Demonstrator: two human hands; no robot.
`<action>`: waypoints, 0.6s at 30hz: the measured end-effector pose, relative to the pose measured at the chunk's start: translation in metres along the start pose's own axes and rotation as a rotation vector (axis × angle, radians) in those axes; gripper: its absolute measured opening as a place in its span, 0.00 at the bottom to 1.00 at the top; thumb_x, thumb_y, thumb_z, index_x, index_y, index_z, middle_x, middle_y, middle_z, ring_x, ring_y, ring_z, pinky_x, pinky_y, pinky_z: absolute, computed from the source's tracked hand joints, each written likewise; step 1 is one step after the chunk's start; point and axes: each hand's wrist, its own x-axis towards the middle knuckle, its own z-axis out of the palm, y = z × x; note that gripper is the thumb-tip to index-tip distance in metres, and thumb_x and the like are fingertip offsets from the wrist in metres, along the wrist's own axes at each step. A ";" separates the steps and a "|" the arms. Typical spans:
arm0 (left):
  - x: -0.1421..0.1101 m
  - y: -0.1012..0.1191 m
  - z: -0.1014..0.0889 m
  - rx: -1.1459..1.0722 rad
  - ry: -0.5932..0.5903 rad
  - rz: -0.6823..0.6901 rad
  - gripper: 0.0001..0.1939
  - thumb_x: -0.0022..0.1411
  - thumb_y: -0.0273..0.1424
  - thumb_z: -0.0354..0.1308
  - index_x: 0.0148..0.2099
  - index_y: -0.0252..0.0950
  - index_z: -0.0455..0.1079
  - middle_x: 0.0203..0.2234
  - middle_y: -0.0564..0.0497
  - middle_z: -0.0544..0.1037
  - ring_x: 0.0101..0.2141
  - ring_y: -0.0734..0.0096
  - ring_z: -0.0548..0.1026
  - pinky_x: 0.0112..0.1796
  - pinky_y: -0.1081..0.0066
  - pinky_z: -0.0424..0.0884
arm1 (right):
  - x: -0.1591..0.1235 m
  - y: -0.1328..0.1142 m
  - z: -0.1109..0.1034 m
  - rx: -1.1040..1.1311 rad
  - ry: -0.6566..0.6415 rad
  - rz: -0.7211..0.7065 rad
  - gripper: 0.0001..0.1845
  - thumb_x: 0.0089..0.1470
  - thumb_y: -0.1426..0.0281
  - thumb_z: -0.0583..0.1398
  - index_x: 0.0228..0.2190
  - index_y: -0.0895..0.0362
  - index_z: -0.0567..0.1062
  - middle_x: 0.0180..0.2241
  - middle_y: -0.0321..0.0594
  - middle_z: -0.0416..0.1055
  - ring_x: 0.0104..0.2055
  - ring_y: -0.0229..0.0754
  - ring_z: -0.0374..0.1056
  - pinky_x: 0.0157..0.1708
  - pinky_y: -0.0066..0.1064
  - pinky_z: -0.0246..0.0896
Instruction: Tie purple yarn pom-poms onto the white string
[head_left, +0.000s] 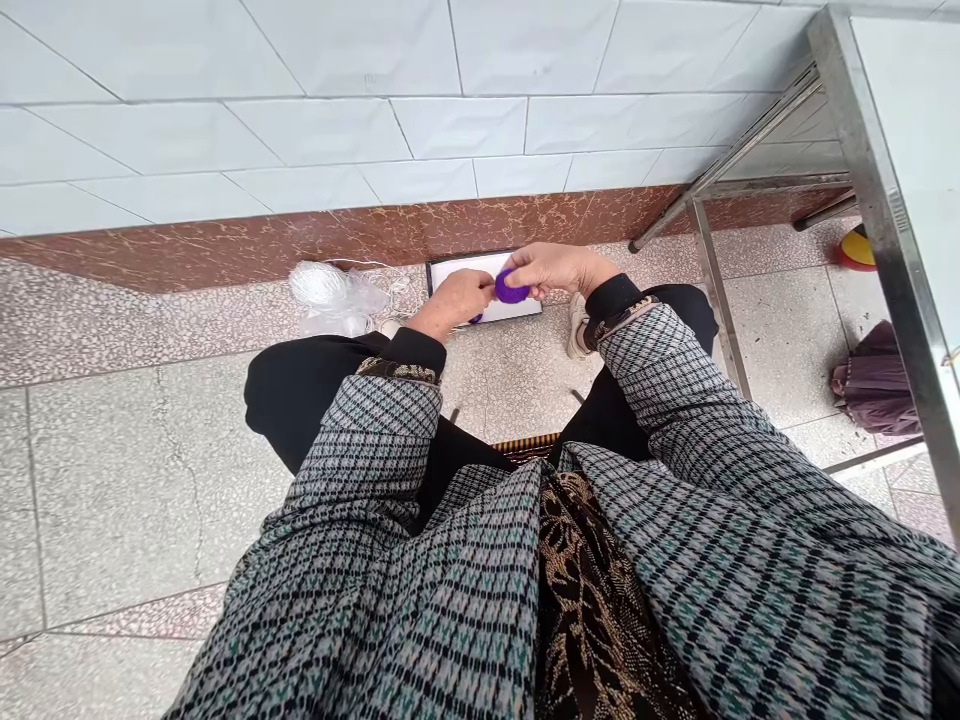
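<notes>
A small round purple piece (512,287), flat like a disc or a small roll, is gripped between the thumb and fingers of my right hand (553,268). Close against its left side, my left hand (459,298) is closed in a pinch; what its fingertips hold is too small to make out. A bit of purple (475,319) shows just under the left fingers. Both hands are over a white board with a dark frame (517,312), which lies on the floor by the wall and is partly hidden by them.
White string (321,287) in clear plastic lies left of the board. A metal-framed table (862,150) stands on the right, its legs near my right knee. A dark purple cloth bundle (877,380) and a red-yellow object (857,248) are beneath it. The tiled wall (465,130) closes off the front.
</notes>
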 end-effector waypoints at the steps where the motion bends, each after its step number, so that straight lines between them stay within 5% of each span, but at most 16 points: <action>1: -0.001 0.002 -0.002 0.014 0.038 0.001 0.09 0.55 0.27 0.58 0.22 0.39 0.70 0.17 0.51 0.71 0.22 0.67 0.70 0.31 0.67 0.65 | 0.000 0.001 0.000 -0.086 -0.008 0.017 0.08 0.60 0.72 0.69 0.32 0.59 0.76 0.21 0.32 0.65 0.21 0.32 0.59 0.22 0.23 0.57; 8: -0.013 0.020 -0.008 -0.085 0.103 0.076 0.09 0.57 0.28 0.55 0.25 0.38 0.70 0.18 0.52 0.73 0.25 0.68 0.70 0.32 0.69 0.68 | 0.013 0.010 0.005 -0.190 0.145 0.082 0.15 0.59 0.75 0.70 0.23 0.58 0.72 0.17 0.34 0.65 0.19 0.33 0.59 0.18 0.24 0.57; 18: -0.016 0.023 0.000 -0.063 0.033 0.190 0.09 0.60 0.28 0.54 0.27 0.37 0.68 0.20 0.54 0.72 0.24 0.72 0.70 0.34 0.70 0.68 | 0.019 0.007 0.005 0.585 0.283 0.040 0.14 0.72 0.72 0.60 0.30 0.58 0.70 0.19 0.30 0.66 0.18 0.29 0.58 0.22 0.19 0.63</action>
